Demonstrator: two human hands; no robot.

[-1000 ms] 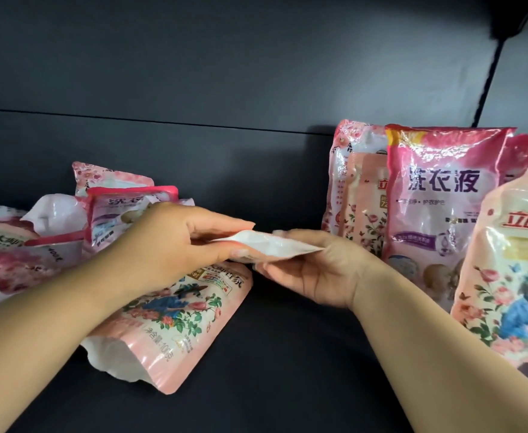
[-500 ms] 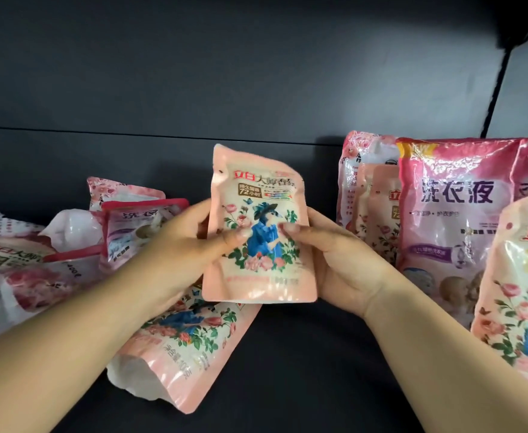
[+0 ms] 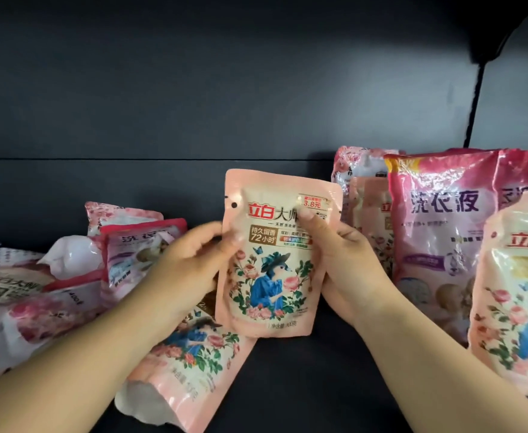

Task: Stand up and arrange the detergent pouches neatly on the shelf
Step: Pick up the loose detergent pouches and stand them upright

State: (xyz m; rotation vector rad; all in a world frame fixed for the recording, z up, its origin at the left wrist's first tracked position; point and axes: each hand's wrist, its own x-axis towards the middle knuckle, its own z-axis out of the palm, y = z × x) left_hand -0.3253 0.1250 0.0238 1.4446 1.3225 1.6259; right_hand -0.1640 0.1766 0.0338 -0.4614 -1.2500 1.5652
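While fallen stock lies at nine o'clock, both hands, left hand [image 3: 193,260] and right hand [image 3: 340,264], grasp the small pink pouch [image 3: 275,254] upright, evidently for standing beside the upright pouches [image 3: 444,229] at three o'clock.

A dark back wall [image 3: 193,89] with one level seam rises behind the dark shelf [image 3: 334,385]. A black cable [image 3: 475,98] hangs at upper right.
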